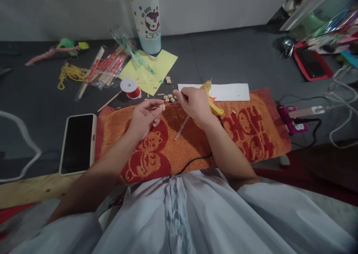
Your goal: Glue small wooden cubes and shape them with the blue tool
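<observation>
My left hand (pixel 144 117) hovers over an orange and red towel (pixel 251 135), fingers pinched on a small wooden piece (pixel 162 107). My right hand (pixel 192 103) is closed around a thin pale stick (pixel 181 128) that slants down and to the left. Just behind the right hand lies a yellow glue gun (pixel 212 102) with a black cord running towards me. Several small wooden bits (pixel 168 97) lie scattered just beyond my fingertips, at the towel's far edge.
A phone (pixel 77 143) lies left of the towel. Beyond it are a red thread spool (pixel 131 88), a yellow paper sheet (pixel 151 71), packs of chopsticks (pixel 107 67), a decorated bottle (pixel 147 19) and a white strip (pixel 223 92). Cables and a purple power strip (pixel 291 118) sit right.
</observation>
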### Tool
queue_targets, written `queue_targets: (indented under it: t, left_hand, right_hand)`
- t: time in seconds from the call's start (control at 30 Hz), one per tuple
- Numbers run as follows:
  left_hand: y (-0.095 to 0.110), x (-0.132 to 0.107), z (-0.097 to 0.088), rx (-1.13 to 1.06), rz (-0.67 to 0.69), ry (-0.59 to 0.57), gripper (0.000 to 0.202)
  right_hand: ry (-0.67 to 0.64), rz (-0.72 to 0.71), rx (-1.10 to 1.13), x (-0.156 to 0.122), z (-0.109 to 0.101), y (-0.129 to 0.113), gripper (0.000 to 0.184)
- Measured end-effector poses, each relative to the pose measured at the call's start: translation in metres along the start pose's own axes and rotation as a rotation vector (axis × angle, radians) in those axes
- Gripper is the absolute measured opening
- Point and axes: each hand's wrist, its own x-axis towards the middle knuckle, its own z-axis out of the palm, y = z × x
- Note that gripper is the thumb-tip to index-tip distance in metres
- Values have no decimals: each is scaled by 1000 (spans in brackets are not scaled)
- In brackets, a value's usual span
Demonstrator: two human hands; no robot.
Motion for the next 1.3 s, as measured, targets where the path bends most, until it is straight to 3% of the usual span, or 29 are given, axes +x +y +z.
queue_targets:
  t: [0.07, 0.17, 0.27, 0.37, 0.9, 1.07, 1.3]
  left_hand:
    - [0, 1, 1, -20, -3, -1, 24]
    - [2, 1, 2, -57, -24, 8, 24]
    - [4, 2, 3, -78, -47, 27, 24]
    - [4, 2, 2, -78, -58, 22, 26]
    - [0, 1, -1, -17, -25, -2, 28]
    - [3, 0, 1, -27, -57, 17, 25]
    - [4, 0, 4, -73, -83, -20, 24]
  right_hand:
    - [-11, 10, 16, -1, 1, 0, 30]
    - [-48, -64, 145, -3, -1, -4, 11]
    - [-124, -229, 307, -6, -5, -11, 18]
    - [-155, -300, 403, -8, -6, -16, 17]
    - [-272, 11, 808, -9, 6, -14, 20]
    - [-308, 32, 864, -8, 4, -15, 17]
    - [-269, 0, 771, -7, -2, -16, 15]
